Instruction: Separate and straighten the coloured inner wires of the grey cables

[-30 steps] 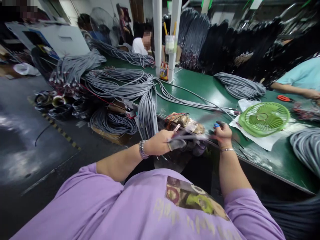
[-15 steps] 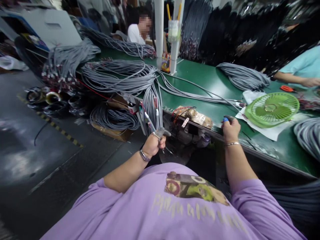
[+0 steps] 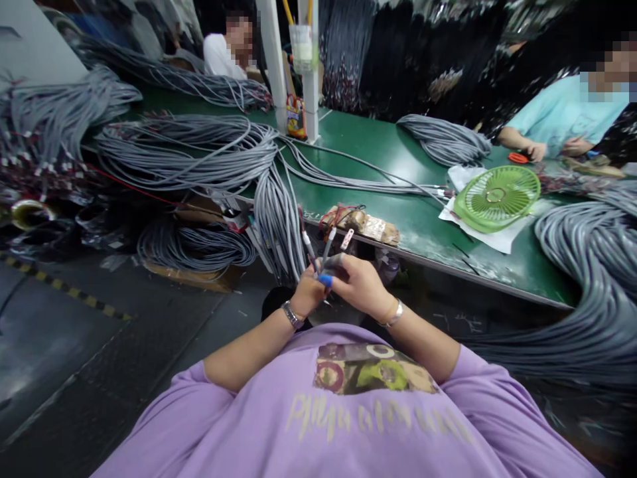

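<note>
Grey cable ends (image 3: 327, 249) sit clamped in the left hand (image 3: 307, 293), the right hand (image 3: 363, 285) curled beside them, its grip unclear.

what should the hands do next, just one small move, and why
Perhaps the right hand should pinch one of the cable ends and ease it aside: two rise close together from where the hands meet, the left hand seems to steady them, and the right hand's blue cover sits right beside them.
</note>
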`<state>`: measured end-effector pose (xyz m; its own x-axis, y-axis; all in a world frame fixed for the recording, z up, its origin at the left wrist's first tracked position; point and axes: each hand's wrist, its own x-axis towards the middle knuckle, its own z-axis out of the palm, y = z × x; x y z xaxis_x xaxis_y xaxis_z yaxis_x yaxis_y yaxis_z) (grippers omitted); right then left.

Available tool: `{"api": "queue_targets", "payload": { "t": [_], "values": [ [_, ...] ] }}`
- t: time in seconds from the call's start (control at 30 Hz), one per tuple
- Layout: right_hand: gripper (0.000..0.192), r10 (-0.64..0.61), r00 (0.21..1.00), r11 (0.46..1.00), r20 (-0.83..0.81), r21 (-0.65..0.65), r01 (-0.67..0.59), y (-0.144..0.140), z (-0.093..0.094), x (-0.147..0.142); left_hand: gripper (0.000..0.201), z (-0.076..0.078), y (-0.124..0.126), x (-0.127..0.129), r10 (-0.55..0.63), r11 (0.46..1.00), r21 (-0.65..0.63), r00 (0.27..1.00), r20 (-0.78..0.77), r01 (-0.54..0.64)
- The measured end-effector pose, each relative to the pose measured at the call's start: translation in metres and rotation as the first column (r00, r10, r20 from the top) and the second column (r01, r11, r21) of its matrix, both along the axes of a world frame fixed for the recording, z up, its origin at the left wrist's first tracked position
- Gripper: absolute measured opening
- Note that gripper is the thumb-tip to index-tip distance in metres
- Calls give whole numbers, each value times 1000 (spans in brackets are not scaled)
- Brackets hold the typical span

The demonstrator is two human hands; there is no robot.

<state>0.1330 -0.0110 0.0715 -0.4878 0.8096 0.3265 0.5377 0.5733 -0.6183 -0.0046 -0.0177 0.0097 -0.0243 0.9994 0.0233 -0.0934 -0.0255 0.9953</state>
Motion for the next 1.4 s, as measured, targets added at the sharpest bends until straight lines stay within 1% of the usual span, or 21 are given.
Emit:
{"api": "queue_targets", "payload": {
  "t": [0.07,0.13,0.23,0.27,0.33,0.4,0.47,0.5,0.53,0.67,0.8,0.87,0.93,1.03,1.1,1.17,1.2,1.27,1.3,1.33,1.4],
  "values": [
    [25,-53,983,997,175,67,41,2,2,-10,34,-2,1,4,-21,996,89,1000,13,20],
    [24,-57,971,995,231,92,36,3,0,-14,37,-6,1,4,-53,989,136,999,4,52],
    [19,-7,984,999,176,51,-2,4,-10,-11,43,-9,-1,-6,-124,986,115,991,43,119],
    [17,6,990,999,140,38,-11,5,-14,-8,48,-10,-1,-10,-192,979,90,978,85,184],
    [10,25,999,998,41,51,-27,6,-23,-3,59,-8,-1,-19,-306,951,39,920,244,306],
    [8,35,999,995,-20,89,-33,7,-30,1,57,-4,1,-25,-371,917,16,839,398,398],
    [7,60,998,991,-18,123,-57,8,-37,2,55,2,6,-25,-406,893,29,779,478,448],
    [6,78,997,988,-7,134,-77,9,-39,2,53,5,9,-24,-416,889,36,771,482,457],
    [5,93,996,986,0,142,-92,9,-41,2,51,8,11,-22,-423,887,37,778,465,460],
    [6,96,995,986,-6,134,-94,11,-46,5,41,20,20,-12,-407,906,16,860,308,423],
    [7,111,994,987,0,116,-110,12,-48,11,40,32,20,-9,-406,913,72,912,50,403],
    [9,133,991,983,24,124,-135,12,-52,13,39,38,16,-9,-358,923,108,928,-101,369],
    [11,154,986,978,59,133,-161,10,-55,13,33,42,11,-7,-287,938,139,937,-201,317],
    [11,181,979,968,98,160,-195,6,-58,11,31,44,2,-1,-187,960,170,960,-208,224],
    [11,211,972,953,105,198,-228,2,-57,10,36,43,-2,1,-89,977,181,989,-118,109],
    [14,239,965,936,113,239,-260,-2,-55,8,41,46,-4,-1,29,986,164,998,51,-37],
    [16,250,961,928,118,254,-273,-3,-55,8,43,49,-4,-5,87,985,139,986,143,-107],
    [20,270,954,922,127,253,-294,-6,-55,10,46,62,-6,-20,202,969,77,935,292,-233],
    [20,276,953,925,126,235,-299,-7,-56,12,46,72,-8,-30,252,955,64,910,330,-288],
    [19,280,953,931,119,208,-300,-7,-58,15,45,82,-11,-41,305,930,81,878,369,-358],
    [19,268,960,950,86,142,-278,-5,-64,25,40,101,-21,-64,329,900,128,843,424,-416]
  ]
}}
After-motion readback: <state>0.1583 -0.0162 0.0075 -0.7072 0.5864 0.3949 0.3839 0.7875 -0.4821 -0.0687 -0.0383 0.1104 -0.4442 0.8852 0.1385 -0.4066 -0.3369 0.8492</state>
